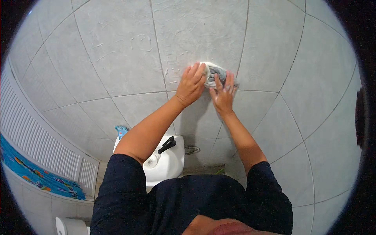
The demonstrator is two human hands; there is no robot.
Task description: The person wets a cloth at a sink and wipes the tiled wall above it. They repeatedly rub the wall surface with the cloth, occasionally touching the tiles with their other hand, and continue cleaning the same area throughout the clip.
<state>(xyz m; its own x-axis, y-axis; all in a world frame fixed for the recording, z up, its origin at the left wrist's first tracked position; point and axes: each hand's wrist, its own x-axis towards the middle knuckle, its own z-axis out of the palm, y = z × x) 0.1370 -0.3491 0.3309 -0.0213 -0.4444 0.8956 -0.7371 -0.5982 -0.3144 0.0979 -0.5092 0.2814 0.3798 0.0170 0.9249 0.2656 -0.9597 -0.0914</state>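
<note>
A bunched white and grey cloth (215, 72) is pressed against the light grey tiled wall (199, 39) at a tile joint. My left hand (192, 84) grips its left edge, fingers pointing up and lying over the white part. From below right, my right hand (224, 96) presses on the cloth with its fingers bent and slightly apart. Whitish suds or streaks show on the right fingers. White foamy streaks also mark the tiles above and to the left of the cloth.
Below my left forearm stands a white washbasin (168, 172) with a black tap (167, 145). A blue packet (122, 130) is at its back left. On the left are a white slatted door (43, 137) and a blue patterned fabric (43, 176). A white cistern-like fixture (72, 226) shows at lower left.
</note>
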